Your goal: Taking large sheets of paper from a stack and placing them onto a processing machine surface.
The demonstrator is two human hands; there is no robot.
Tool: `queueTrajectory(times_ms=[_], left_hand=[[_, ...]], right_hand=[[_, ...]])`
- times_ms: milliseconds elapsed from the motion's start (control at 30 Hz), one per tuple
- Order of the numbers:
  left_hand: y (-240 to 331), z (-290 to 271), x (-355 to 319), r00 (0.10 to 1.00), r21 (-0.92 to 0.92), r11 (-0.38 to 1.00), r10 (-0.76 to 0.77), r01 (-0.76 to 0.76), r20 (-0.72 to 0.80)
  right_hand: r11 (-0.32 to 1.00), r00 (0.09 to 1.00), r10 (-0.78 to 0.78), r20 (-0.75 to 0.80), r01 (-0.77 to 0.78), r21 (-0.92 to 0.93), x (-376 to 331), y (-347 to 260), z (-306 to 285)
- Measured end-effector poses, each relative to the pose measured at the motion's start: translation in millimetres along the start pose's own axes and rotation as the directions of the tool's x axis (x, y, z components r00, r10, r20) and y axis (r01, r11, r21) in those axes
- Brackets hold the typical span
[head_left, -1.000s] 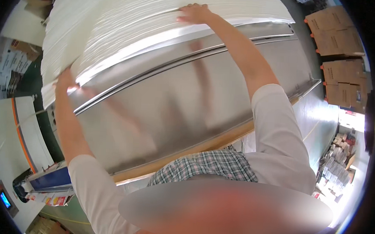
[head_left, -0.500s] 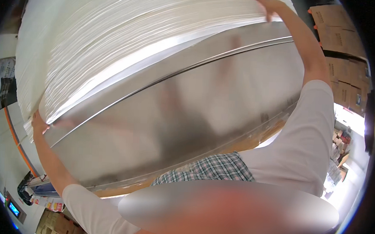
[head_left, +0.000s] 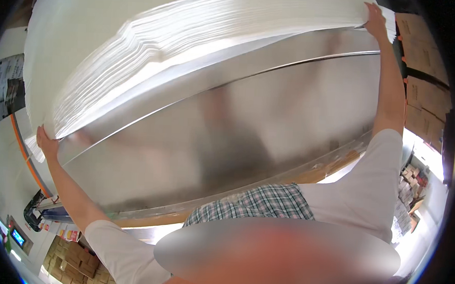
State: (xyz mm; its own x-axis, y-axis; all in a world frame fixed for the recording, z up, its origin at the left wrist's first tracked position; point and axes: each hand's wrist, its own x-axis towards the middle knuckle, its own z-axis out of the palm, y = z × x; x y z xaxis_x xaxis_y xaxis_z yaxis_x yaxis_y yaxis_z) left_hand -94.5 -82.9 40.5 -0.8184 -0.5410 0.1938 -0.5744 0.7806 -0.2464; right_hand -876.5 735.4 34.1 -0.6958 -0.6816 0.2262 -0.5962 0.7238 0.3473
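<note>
A large stack of white paper sheets [head_left: 155, 52] is seen lying on a polished metal worktop [head_left: 248, 138], its long axis running from one hand to the other. The left hand [head_left: 47, 143] is pressed against the near left corner of the stack, fingers closed on the fanned edge; the right hand [head_left: 375, 19] is set at the far right corner, fingers curled over the edge there. Both hands are in contact, so neither is nearer; the bulk of the stack lies between and beyond them. The sheets appear thin, matte and stepped along the edge. Brown cardboard boxes [head_left: 425, 95] are noted to the right of the right arm.
</note>
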Motion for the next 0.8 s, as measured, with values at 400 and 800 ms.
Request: queueTrajectory(times_ms=[400,800], left_hand=[[21.8,-99.0,-68.2,0.975,-0.061,0.998,0.003,-0.018,-0.223],[100.3,-92.5,-276.9,0.998,-0.090,0.995,-0.038,0.041,0.040]], right_hand=[[0.996,0.991,0.054,-0.119,-0.044,0.083,-123.3,83.1,-70.4],[0.983,0.967,0.115,0.229,-0.144,0.111,-354.8,-6.6,-85.0]])
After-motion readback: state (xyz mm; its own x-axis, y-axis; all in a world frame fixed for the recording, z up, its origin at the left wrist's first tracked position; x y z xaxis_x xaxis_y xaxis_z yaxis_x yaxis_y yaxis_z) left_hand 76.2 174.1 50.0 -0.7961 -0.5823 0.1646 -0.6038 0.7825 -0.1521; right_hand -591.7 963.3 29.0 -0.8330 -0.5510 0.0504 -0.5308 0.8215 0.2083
